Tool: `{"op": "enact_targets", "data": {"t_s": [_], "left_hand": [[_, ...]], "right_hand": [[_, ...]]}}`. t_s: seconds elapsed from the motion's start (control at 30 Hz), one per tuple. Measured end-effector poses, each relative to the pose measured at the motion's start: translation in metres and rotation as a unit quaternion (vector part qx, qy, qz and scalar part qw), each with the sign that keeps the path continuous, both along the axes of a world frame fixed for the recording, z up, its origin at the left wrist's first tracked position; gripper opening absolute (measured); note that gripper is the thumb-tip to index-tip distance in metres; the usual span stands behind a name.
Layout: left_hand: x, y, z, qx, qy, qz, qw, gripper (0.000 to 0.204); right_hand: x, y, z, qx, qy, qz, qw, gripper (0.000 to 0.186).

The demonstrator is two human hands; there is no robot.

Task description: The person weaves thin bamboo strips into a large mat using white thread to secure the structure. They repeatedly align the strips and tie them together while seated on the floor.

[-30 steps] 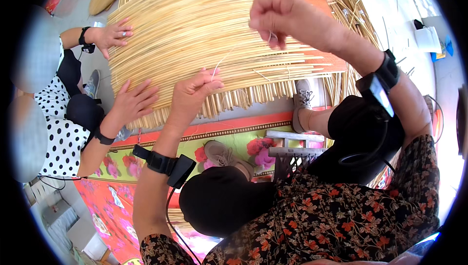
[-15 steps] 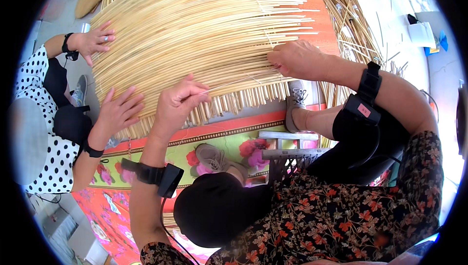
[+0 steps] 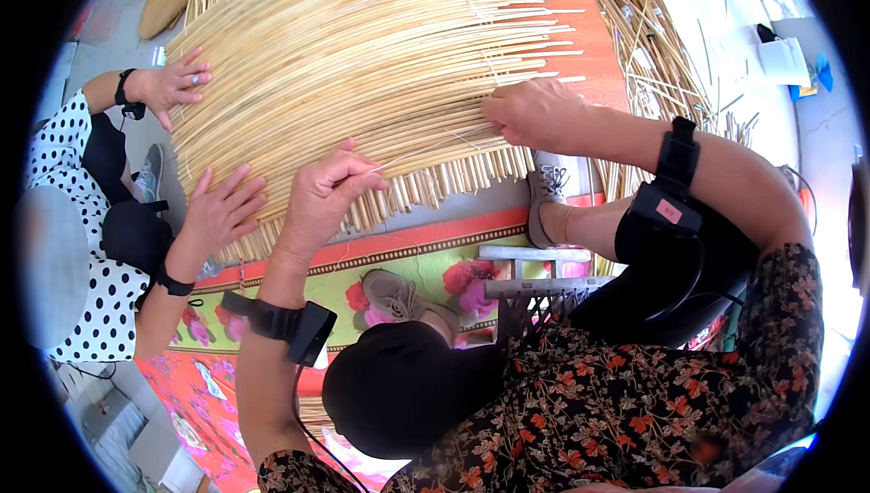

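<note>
A wide mat of pale straight stalks lies on an orange board, crossed by thin binding strings. My left hand is closed in a pinch on a thin white string above the mat's near part. The string stretches to the right toward my right hand, which is closed low over the stalks near their loose right ends. Its fingertips are turned away, so what they hold cannot be made out. A co-worker's two hands rest spread on the mat's left side.
Loose stalks lie piled beyond the board's right edge. Below the mat are a floral cloth and a small grey stool, beside my shoes. The co-worker in a dotted top sits at the left. A white container stands far right.
My right hand has come down from raised above the mat to the stalks. My left hand has shifted left, and the string now lies straighter between them. The view has shifted a little.
</note>
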State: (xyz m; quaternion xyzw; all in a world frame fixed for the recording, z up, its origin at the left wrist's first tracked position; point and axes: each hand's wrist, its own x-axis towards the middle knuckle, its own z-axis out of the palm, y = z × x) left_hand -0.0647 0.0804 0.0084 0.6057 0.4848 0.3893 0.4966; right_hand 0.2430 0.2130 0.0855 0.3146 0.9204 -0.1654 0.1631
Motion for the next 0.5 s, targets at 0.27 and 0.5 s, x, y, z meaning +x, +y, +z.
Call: {"op": "enact_targets", "data": {"t_s": [0.27, 0.5], "left_hand": [[-0.002, 0.002, 0.000, 0.016, -0.042, -0.004, 0.999, 0.008], [-0.015, -0.007, 0.000, 0.041, -0.041, 0.113, 0.992, 0.012]], "right_hand": [[-0.004, 0.004, 0.011, -0.038, 0.040, -0.016, 0.998, 0.010], [-0.049, -0.008, 0.061, -0.302, 0.335, -0.164, 0.877, 0.013]]}}
